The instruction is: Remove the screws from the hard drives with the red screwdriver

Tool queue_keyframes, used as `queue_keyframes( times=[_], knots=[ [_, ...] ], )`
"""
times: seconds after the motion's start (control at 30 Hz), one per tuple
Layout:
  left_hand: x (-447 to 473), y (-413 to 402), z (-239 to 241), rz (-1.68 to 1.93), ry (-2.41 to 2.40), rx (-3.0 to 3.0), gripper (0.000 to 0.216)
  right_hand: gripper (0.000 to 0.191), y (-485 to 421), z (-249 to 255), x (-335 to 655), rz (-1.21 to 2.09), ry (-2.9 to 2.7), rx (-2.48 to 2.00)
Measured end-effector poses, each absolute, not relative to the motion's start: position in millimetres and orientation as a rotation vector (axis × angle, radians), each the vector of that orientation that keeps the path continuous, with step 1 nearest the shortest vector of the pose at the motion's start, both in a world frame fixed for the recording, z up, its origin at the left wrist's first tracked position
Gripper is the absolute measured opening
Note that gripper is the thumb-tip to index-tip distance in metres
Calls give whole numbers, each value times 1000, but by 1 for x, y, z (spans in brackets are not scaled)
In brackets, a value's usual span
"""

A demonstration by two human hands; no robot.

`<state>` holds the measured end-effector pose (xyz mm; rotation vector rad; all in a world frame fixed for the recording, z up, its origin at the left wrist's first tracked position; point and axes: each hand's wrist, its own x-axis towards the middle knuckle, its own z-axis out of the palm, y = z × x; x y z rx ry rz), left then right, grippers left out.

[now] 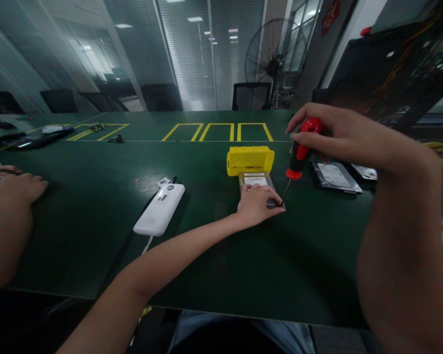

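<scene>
My right hand (335, 132) is closed around the red and black handle of a screwdriver (299, 153). The screwdriver's shaft slants down to the near right corner of a hard drive (257, 179) lying on the green table. My left hand (257, 202) grips that drive from above and hides much of it. Its fingertips lie close beside the screwdriver tip, so whether the tip sits in a screw cannot be made out. Just behind the drive stands a yellow plastic bin (250, 158), its inside facing me.
To the left lies a white power bank (160, 210) with a cable. More hard drives (335, 176) rest at the right, behind my right forearm. Another person's hand (16, 191) is on the table (206, 255) at far left. Yellow tape rectangles (216, 124) mark the far side.
</scene>
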<state>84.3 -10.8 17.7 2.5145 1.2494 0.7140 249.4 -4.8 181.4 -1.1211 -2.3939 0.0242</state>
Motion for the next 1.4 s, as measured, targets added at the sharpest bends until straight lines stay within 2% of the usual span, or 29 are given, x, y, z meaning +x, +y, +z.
queue_keyframes(
  times=[0.23, 0.5, 0.83, 0.97, 1.03, 1.3, 1.4],
  knots=[
    [86, -12, 18, 734, 1256, 2501, 20, 28, -9, 183, 251, 135, -2369, -1142],
    [85, -12, 17, 729, 1263, 2510, 20, 45, -8, 180, 249, 54, -2309, -1253],
    [85, -14, 22, 697, 1262, 2499, 20, 40, -5, 180, 247, -49, -2292, -1287],
    [85, -13, 21, 683, 1260, 2514, 21, 25, -7, 181, 250, -75, -2329, -1255],
    [84, -13, 20, 675, 1265, 2521, 21, 24, -8, 181, 251, -27, -2357, -1241],
    [86, -12, 17, 727, 1274, 2509, 19, 51, -9, 181, 247, 62, -2340, -1308],
    [86, -13, 18, 729, 1261, 2521, 19, 55, -6, 180, 246, 17, -2292, -1380]
  ],
)
